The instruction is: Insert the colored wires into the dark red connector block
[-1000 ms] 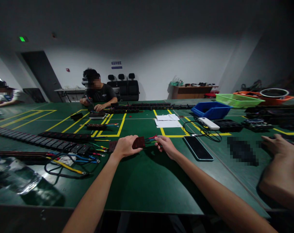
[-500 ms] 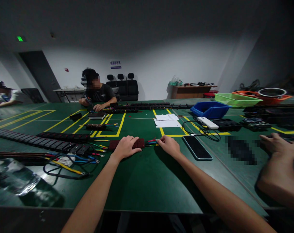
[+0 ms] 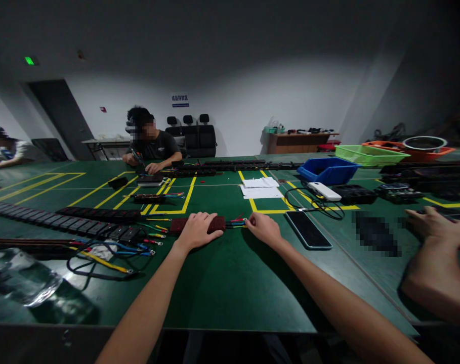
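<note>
My left hand (image 3: 198,230) lies over a dark red, brick-like block (image 3: 216,223) on the green table, fingers across its top and thumb along the near side. From the block's right end come several thin coloured wires (image 3: 235,223), red, blue and green among them, with metal ring terminals. My right hand (image 3: 263,227) is closed in a pinch at the tips of these wires; its fingers partly hide the ends. Just right of that hand lies a phone (image 3: 308,230), screen up.
At left lie black segmented strips (image 3: 63,222), cables with ring terminals (image 3: 138,247) and a water bottle (image 3: 23,278). Beyond are white papers (image 3: 260,188), a blue bin (image 3: 326,171) and a white power bank (image 3: 324,191). A co-worker's arm (image 3: 438,268) reaches in at right; another person (image 3: 154,144) works opposite.
My right fingers have shifted slightly on the wire ends, and the red wire sits a little differently. My left hand stays on the block.
</note>
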A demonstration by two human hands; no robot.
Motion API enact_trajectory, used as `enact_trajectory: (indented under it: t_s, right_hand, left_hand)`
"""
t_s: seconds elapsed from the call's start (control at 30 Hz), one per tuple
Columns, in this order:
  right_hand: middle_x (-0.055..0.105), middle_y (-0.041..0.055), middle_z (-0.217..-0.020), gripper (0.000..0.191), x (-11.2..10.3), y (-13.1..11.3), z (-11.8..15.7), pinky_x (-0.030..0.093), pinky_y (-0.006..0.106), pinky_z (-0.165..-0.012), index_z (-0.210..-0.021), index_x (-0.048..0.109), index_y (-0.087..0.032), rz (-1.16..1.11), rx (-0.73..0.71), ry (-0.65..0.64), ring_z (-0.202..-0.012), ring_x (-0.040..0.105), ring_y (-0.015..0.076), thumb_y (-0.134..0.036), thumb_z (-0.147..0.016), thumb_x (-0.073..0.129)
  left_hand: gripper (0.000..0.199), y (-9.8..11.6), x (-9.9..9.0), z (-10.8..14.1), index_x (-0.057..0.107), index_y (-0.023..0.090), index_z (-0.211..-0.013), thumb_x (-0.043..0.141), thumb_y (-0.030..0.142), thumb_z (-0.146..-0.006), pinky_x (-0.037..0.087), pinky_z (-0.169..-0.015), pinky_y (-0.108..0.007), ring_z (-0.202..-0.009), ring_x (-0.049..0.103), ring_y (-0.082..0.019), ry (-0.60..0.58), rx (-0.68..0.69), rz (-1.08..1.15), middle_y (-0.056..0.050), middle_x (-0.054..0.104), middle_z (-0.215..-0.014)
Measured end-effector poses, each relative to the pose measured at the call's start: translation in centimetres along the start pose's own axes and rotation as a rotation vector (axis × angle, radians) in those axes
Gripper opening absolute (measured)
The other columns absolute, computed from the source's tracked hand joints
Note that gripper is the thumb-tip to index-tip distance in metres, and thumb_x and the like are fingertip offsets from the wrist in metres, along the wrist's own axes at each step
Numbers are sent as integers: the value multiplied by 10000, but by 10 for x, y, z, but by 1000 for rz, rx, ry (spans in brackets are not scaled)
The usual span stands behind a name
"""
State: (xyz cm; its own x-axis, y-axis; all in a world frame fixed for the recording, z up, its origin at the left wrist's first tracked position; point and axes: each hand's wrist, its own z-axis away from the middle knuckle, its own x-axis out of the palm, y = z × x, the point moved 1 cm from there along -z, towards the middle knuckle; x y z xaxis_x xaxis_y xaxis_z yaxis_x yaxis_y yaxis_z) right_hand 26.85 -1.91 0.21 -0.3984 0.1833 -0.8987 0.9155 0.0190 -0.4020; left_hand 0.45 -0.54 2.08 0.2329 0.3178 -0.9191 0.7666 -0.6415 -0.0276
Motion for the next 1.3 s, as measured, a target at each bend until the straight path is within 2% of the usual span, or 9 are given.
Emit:
enact_trajectory:
  t_s: [0.17, 0.4, 0.8, 1.03, 1.13, 1.3]
  right_hand:
    - [699, 104, -898, 306, 1, -1, 0, 337, 289, -619, -868, 660, -206, 0, 17, -11, -759, 628, 214, -455, -954, 503]
    - [702, 106, -898, 456, -2, -3, 1, 290, 277, -602, -857, 655, -203, -14, 52, -6, -767, 623, 209, -495, -1011, 339]
    - [657, 53, -721, 540, 7, 4, -5, 295, 249, -606, -737, 672, -190, -263, 68, 137, -701, 580, 173, -480, -1017, 313]
    - [700, 75, -918, 484, 5, 2, -4, 308, 257, -633, -900, 716, -208, -258, 94, 114, -805, 592, 190, -475, -1009, 327]
    - [704, 69, -904, 501, 6, 3, -4, 324, 263, -642, -905, 732, -220, -311, 106, 91, -817, 605, 201, -494, -1002, 324]
    - [669, 55, -785, 491, 14, 8, -10, 364, 264, -643, -820, 715, -191, -431, -41, 146, -745, 594, 189, -500, -980, 368]
  left_hand:
    - [615, 1, 2, -2, 588, 200, -1295, 433, 673, -934, 425, -888, -393, -1042, 612, -271, -4, -38, 15, -115, 674, -1157]
    - [579, 2, 0, -3, 610, 209, -1197, 510, 689, -889, 429, -851, -387, -989, 626, -271, 8, -46, 26, -98, 692, -1085]
    - [601, 4, -4, -3, 594, 212, -1176, 507, 723, -871, 421, -854, -377, -1000, 622, -273, -66, -75, 23, -89, 687, -1088]
    - [611, 3, -3, -3, 595, 206, -1167, 489, 732, -875, 422, -844, -378, -997, 626, -272, -66, -71, 33, -83, 687, -1092]
    - [607, 3, -3, -3, 593, 208, -1175, 492, 727, -877, 422, -850, -375, -1005, 626, -271, -64, -70, 37, -86, 687, -1097]
    - [618, 3, -4, -4, 597, 209, -1182, 492, 733, -872, 419, -859, -377, -1015, 624, -276, -75, -71, 41, -90, 689, -1100]
